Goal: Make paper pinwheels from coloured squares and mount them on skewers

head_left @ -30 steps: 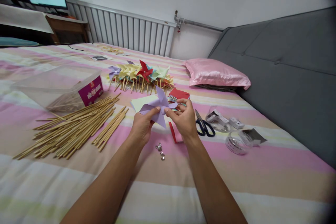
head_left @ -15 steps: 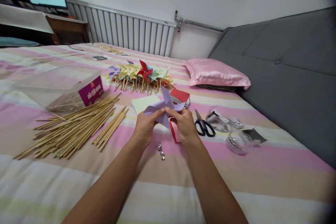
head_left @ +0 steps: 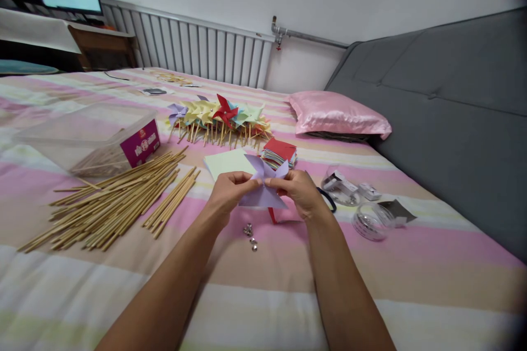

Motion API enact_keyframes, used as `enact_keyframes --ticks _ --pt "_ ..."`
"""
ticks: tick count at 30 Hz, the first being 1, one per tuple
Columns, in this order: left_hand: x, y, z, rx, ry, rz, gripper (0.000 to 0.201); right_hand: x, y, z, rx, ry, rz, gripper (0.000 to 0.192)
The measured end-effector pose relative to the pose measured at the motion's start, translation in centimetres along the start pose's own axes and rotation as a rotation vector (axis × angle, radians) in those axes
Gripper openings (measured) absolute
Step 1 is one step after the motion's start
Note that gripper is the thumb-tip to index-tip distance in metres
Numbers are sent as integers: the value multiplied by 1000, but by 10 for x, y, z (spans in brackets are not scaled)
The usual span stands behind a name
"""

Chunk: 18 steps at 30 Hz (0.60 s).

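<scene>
1. Head view: a person's two bare arms reach forward over a bed (head_left: 263, 285) covered in a sheet striped pink, cream and pale green.
2. The left hand (head_left: 225, 193) and the right hand (head_left: 302, 193) meet above the middle of the bed, both pinching a folded lilac paper pinwheel (head_left: 263, 186). Each grip is clamped on the paper, the left on its left edge and the right on its right edge.
3. On the sheet just under the hands lie a few small silver pins (head_left: 251, 236) and a red paper strip (head_left: 274, 215).
4. Toward the left edge of the bed lies a loose spread of bamboo sticks (head_left: 111, 203); beyond it stands a clear plastic box (head_left: 90, 137) with a purple label.
5. Beyond the hands lie a pale green paper sheet (head_left: 226, 162), a stack of coloured paper squares (head_left: 280, 152) with red on top, and a row of finished pinwheels (head_left: 220, 118) on sticks.
6. To the right of the right hand, a black scissor handle (head_left: 328, 201) shows partly behind it, with clear tape rolls (head_left: 368, 222) nearby.
7. A pink pillow (head_left: 337, 114) rests at the right edge of the bed against a grey padded headboard (head_left: 453, 98).
</scene>
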<state>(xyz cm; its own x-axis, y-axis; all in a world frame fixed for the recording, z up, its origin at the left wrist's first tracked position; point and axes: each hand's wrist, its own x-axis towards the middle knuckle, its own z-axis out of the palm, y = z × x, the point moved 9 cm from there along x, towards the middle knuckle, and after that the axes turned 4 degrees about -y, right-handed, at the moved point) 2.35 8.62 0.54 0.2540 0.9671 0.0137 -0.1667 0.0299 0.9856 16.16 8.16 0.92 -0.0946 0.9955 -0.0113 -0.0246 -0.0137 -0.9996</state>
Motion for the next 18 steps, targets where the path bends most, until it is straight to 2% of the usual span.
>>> enact_keyframes --ticks 3,8,14,18 --pt "0 -3 4 36 -60 -24 22 -2 0 3 -41 -64 24 18" --pt "1 -4 6 35 -77 -25 22 -4 -2 5 -44 -129 25 23" --pt "1 -4 -3 4 71 -22 23 -4 -6 9 8 -162 -18 31" --pt "1 -3 -4 -19 85 -13 23 -3 -8 6 5 -127 -53 30"
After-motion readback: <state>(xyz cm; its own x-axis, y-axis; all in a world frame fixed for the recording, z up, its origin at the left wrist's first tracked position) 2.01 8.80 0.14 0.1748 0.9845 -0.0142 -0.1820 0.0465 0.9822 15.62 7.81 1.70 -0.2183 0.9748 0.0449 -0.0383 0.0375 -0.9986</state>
